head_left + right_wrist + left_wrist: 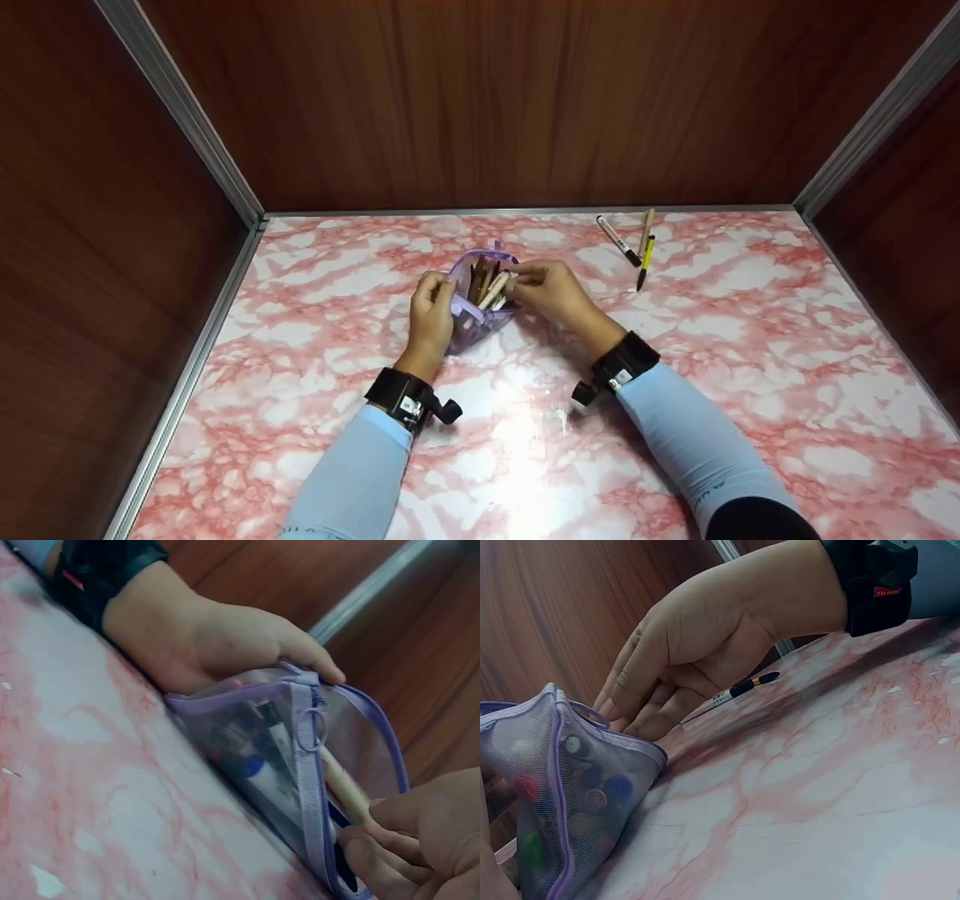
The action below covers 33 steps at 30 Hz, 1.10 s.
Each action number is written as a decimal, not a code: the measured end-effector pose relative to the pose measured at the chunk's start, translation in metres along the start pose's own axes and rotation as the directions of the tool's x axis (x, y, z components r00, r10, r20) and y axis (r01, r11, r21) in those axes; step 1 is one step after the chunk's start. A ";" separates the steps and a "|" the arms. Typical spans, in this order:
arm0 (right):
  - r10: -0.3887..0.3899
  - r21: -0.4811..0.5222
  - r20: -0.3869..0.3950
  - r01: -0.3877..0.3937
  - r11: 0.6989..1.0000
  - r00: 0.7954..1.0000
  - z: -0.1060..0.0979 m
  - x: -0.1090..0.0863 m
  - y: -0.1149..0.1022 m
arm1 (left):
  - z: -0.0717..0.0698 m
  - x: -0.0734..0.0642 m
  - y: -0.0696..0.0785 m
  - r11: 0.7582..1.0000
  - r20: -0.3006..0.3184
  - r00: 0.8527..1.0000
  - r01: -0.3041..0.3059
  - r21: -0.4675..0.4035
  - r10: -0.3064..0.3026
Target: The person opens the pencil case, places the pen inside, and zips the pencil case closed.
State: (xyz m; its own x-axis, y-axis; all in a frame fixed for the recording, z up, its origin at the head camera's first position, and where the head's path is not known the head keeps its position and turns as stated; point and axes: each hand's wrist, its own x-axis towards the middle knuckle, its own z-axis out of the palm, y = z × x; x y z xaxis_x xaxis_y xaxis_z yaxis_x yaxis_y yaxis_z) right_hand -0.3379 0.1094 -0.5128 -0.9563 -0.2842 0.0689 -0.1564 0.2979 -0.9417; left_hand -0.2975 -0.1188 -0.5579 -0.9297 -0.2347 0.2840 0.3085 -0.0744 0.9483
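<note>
A purple-trimmed mesh pencil pouch (471,334) stands unzipped on the table, with several pens and markers inside. My left hand (431,315) grips its left rim between thumb and fingers. From the right, my right hand (556,294) reaches into the opening and pinches the end of a cream-coloured pen (494,289). In the right wrist view the thumb and fingers meet at the tip of that cream pen (343,784), which slants down into the pouch. Coloured pen ends, one of them blue (619,787), show through the mesh in the left wrist view.
To the right at the back lie a white marker with a black cap (616,238), a beige pen (647,225) and a yellow-and-black pen (646,262). Wood-grain panels (480,105) enclose the marbled red-and-white table (315,360) at the back and sides.
</note>
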 end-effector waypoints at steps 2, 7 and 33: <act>-0.014 -0.034 0.058 0.017 0.999 0.998 0.001 -0.001 -0.001 | 0.000 0.000 0.000 1.000 0.003 1.000 0.003 -0.004 -0.003; -0.025 -0.089 0.088 0.033 0.996 0.996 -0.003 0.000 -0.003 | 0.000 0.000 0.001 1.000 -0.002 1.000 0.006 0.010 -0.006; -0.075 -0.436 -0.322 -0.078 0.897 0.944 -0.117 0.008 0.011 | -0.001 0.001 -0.002 0.999 0.003 1.000 0.000 0.037 0.000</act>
State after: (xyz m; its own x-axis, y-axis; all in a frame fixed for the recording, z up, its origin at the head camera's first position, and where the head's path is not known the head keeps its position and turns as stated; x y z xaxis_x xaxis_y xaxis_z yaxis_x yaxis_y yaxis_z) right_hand -0.3758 0.2170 -0.4845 -0.9704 0.0035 0.2415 -0.1733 0.6865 -0.7062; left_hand -0.2990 -0.1194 -0.5596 -0.9301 -0.2322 0.2846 0.3012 -0.0389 0.9528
